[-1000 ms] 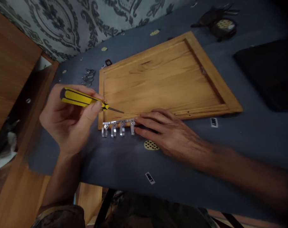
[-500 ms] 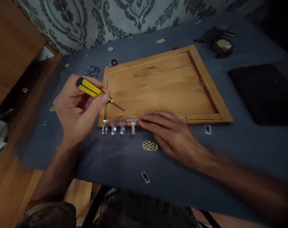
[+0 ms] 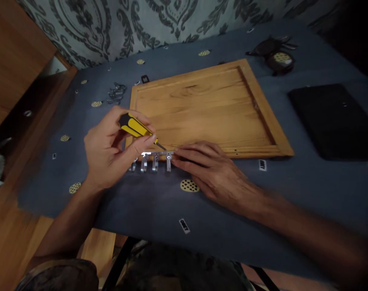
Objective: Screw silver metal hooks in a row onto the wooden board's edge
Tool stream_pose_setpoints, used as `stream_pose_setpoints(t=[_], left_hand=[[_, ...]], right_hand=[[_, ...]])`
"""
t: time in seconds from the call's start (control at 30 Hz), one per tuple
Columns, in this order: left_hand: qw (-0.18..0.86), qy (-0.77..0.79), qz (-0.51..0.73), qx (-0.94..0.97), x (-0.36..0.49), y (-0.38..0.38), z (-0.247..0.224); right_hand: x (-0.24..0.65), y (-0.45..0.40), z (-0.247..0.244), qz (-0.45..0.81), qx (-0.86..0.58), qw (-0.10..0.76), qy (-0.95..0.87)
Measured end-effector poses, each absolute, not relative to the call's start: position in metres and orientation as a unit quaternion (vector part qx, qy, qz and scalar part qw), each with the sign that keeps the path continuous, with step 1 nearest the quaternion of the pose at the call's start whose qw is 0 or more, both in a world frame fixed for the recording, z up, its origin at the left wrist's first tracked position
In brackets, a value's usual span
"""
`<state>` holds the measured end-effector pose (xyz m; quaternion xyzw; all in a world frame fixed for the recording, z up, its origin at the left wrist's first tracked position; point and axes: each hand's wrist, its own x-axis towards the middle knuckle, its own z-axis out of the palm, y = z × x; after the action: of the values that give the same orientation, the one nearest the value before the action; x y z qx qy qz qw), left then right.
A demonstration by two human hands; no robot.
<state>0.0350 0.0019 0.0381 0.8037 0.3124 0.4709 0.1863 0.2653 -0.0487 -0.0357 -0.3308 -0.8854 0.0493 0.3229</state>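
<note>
A screwdriver (image 3: 135, 125) with a yellow and black handle is pinched in my left hand (image 3: 106, 151), its shaft slanting down to the right. Its tip is close to the rightmost hook of a metal hook rail (image 3: 156, 157); whether it touches a screw I cannot tell. The rail lies along the near edge of a framed wooden board (image 3: 202, 105), its several hooks hanging toward me. My right hand (image 3: 217, 171) holds the rail's right end against the board edge with its fingertips, which hide that end. My left fingers partly cover the rail's left end.
Loose metal hooks (image 3: 117, 92) lie beyond my left hand. A black ring-like piece (image 3: 145, 79) sits behind the board. At the right are a black flat case (image 3: 335, 121) and a dark pouch-like item (image 3: 275, 54), on a blue patterned tablecloth (image 3: 141, 202).
My left hand has moved right and down with the screwdriver, bringing its tip close to the rightmost hook. My right hand stays at the rail's end.
</note>
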Motion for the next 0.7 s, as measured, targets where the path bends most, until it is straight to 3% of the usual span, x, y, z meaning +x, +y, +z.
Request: stream_pose_setpoints(t=[0.33, 0.53, 0.7], left_hand=[[0.266, 0.365, 0.525, 0.721, 0.023, 0.035, 0.025], [0.332, 0.43, 0.524, 0.656, 0.002, 0.069, -0.004], [0.327, 0.476, 0.497, 0.648, -0.016, 0.092, -0.03]], right_hand=[[0.269, -0.049, -0.041, 0.085, -0.351, 0.335, -0.87], [0.269, -0.048, -0.041, 0.067, -0.341, 0.331, -0.877], [0.269, -0.046, -0.041, 0.075, -0.342, 0.34, -0.873]])
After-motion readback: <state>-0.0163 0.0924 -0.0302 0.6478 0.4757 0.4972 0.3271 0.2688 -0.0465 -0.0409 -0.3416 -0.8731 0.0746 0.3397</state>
